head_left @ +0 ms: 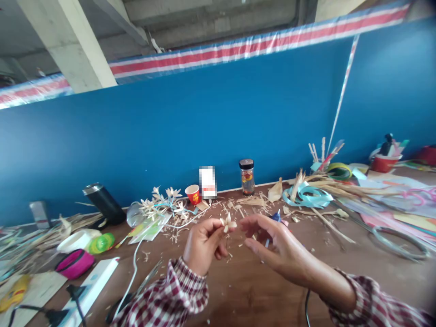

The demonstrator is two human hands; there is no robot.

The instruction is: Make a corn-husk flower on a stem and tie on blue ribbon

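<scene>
Between the thumb and fingers of my left hand [206,247] is a small pale flower [228,223], apparently made of dried husk, with its petals spread. Just to the right, my right hand [275,247] is curved, thumb and fingers apart, holding nothing that I can see. Its fingertips are close to the petals but do not touch them. Behind the right hand lies a blue glue gun [276,216], mostly hidden. Several finished husk flowers [163,202] on stems lie at the back left.
A red paper cup [192,194], a lidded glass jar [247,176] and a tilted black flask [104,204] line the blue partition. Light blue ribbon [306,195] and husk strips are at right. A white power strip [90,290] with cables lies front left. Husk scraps litter the tabletop.
</scene>
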